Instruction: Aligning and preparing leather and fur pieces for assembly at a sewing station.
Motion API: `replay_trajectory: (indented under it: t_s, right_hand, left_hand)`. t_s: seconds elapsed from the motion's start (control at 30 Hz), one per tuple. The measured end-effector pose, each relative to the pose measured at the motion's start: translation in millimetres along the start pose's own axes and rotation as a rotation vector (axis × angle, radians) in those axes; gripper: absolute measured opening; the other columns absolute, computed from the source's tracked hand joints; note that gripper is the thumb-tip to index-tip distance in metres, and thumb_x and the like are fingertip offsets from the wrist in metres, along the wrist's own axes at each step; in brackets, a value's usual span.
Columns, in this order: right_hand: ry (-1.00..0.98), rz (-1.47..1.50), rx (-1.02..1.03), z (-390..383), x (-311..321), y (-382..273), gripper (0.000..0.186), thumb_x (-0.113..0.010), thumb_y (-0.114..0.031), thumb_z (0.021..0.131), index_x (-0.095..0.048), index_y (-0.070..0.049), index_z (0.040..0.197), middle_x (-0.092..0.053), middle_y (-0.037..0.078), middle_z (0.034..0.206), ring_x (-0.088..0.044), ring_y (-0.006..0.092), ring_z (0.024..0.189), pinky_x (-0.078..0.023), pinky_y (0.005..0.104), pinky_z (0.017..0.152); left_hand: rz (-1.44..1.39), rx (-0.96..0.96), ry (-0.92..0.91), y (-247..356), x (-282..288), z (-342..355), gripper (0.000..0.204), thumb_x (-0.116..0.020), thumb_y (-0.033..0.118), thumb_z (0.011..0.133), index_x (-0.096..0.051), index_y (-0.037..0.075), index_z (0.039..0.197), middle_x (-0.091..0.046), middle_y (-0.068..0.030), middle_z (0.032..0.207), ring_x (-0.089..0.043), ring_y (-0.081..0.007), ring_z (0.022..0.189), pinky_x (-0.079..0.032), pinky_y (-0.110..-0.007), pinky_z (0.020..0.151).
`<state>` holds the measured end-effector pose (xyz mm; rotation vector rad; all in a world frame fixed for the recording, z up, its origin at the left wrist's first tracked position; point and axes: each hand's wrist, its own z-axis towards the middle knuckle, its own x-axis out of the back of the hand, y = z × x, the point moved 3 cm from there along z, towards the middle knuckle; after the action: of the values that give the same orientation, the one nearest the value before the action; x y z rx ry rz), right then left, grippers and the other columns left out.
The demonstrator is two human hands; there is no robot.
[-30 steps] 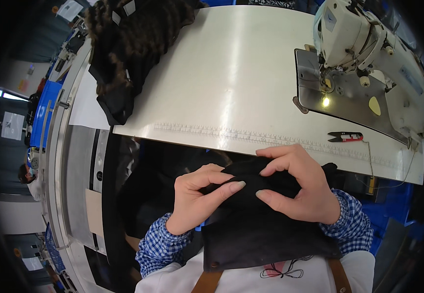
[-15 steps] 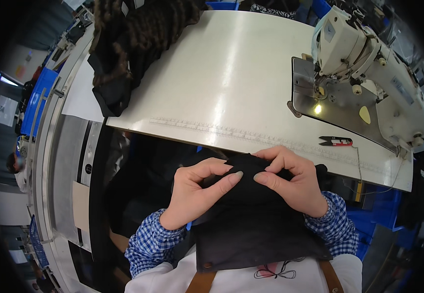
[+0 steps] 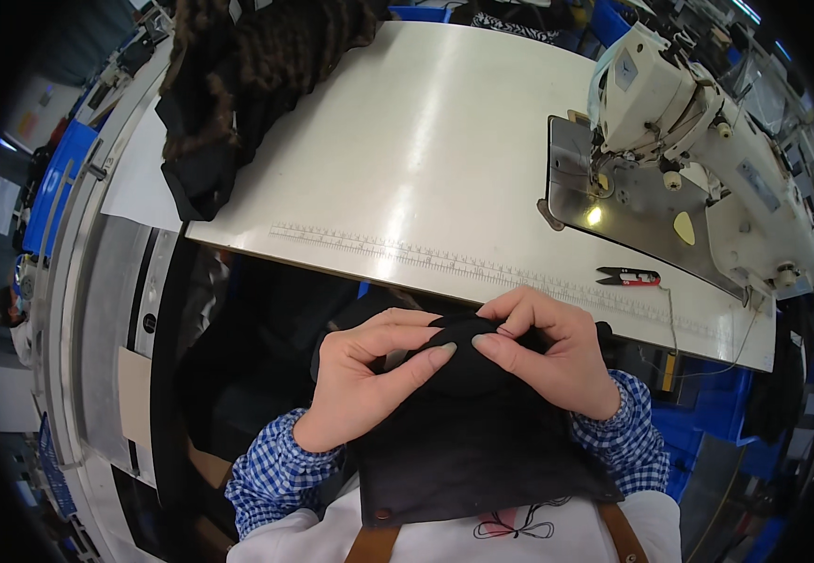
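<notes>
Black fabric is pinched between the thumbs and fingers of both hands, just in front of the table's near edge. My left hand grips it from the left and my right hand from the right, the two thumb tips a short gap apart. Below the hands, the dark cloth blends into a black apron with brown straps, so where the held piece ends is hard to make out. Both forearms wear blue checked sleeves.
A white sewing machine stands at the right of the white table. Red and black thread snips lie by the printed ruler. Brown furry, black-edged material lies at the far left. Blue bins sit low at the right.
The whole view has shifted slightly, so the table and machine sit a little further left. Both hands keep their pinch on the black fabric, their fingers and the cloth's fold slightly changed.
</notes>
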<state>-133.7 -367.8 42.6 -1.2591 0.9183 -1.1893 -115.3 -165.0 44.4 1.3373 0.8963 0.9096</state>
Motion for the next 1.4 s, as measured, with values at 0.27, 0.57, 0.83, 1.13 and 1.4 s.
replay_trajectory:
  t_s: [0.27,0.57,0.83,1.13,1.4]
  right_hand:
    - [-0.014,-0.015,0.068,4,-2,2,0.019,-0.079,-0.010,0.081,-0.061,-0.003,0.079,-0.067,0.010,0.098,-0.062,0.0147,0.082,-0.048,0.0258,0.073]
    - [-0.015,-0.021,0.025,5,0,10,0.022,-0.080,-0.003,0.077,-0.058,-0.003,0.074,-0.066,0.010,0.095,-0.060,0.0125,0.082,-0.047,0.0245,0.072]
    - [0.032,-0.020,0.109,5,-3,9,0.026,-0.081,-0.004,0.076,-0.056,-0.005,0.073,-0.063,0.007,0.086,-0.057,0.0112,0.073,-0.045,0.0242,0.064]
    - [0.135,-0.318,0.286,3,-6,5,0.024,-0.084,-0.007,0.071,-0.060,-0.006,0.076,-0.064,0.008,0.100,-0.059,0.0199,0.089,-0.048,0.0299,0.075]
    - [0.342,-0.768,0.535,-20,-21,-2,0.024,-0.083,-0.014,0.065,-0.068,-0.010,0.084,-0.064,0.002,0.099,-0.055,0.0197,0.088,-0.045,0.0310,0.076]
  left_hand:
    - [-0.054,0.114,0.057,-6,3,1,0.014,-0.075,0.002,0.083,-0.074,-0.002,0.097,-0.070,-0.0103,0.102,-0.064,-0.0107,0.087,-0.050,-0.021,0.075]
    - [-0.112,0.130,0.102,-10,5,-1,0.011,-0.073,-0.003,0.083,-0.074,-0.003,0.094,-0.070,-0.0111,0.100,-0.064,-0.0113,0.084,-0.051,-0.021,0.073]
    - [-0.028,0.069,0.161,-9,7,-7,0.009,-0.074,-0.003,0.082,-0.073,-0.004,0.090,-0.070,-0.0107,0.095,-0.064,-0.0108,0.081,-0.050,-0.020,0.070]
    - [-0.009,0.033,0.236,-15,10,-8,0.008,-0.074,-0.004,0.081,-0.072,-0.004,0.089,-0.070,-0.0106,0.096,-0.063,-0.0108,0.080,-0.049,-0.021,0.070]
    - [-0.185,0.122,0.315,-26,20,-8,0.007,-0.072,-0.003,0.083,-0.073,-0.003,0.089,-0.070,-0.0093,0.096,-0.062,-0.0112,0.081,-0.049,-0.023,0.075]
